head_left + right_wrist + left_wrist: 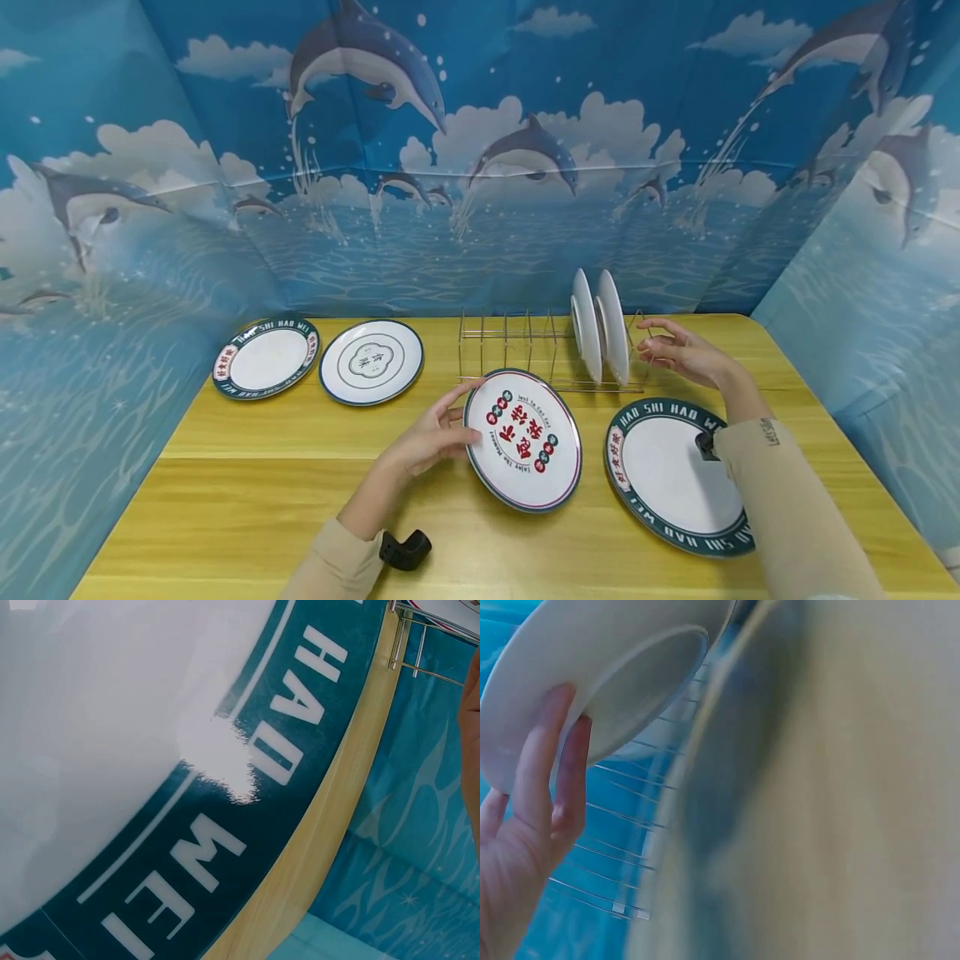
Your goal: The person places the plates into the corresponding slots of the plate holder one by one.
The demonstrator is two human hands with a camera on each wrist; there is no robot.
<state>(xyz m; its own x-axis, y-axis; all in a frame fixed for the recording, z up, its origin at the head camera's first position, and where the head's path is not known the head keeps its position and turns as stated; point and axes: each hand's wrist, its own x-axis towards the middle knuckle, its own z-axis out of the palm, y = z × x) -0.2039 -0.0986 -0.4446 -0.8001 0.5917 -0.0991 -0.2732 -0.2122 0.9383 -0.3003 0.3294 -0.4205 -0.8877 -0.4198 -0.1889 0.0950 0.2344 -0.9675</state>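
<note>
Closest to me, the large green-rimmed plate (675, 479) lies flat on the right, partly under the right sleeve (787, 500). Beside it, my left hand (431, 433) pinches the red-lettered plate (522, 440) by its left edge, thumb on the front and fingers spread behind (the left wrist view shows them against the underside). I read that grip as a way to carry it tilted, clear of the wood. My right hand (686, 354) holds no plate; its fingers reach loosely to the right end of the wire rack (529, 335), perhaps to steady it, though I cannot tell whether they touch. Two white plates (613, 325) stand on edge there, the wires presumably keeping them upright and apart. Off to the left, a smaller green-rimmed plate (270, 360) and a blue-rimmed plate (371, 363) lie flat, side by side. The table (262, 500) is yellow wood-grain; dolphin-printed cloth (420, 242) walls it in behind and at the sides.
</note>
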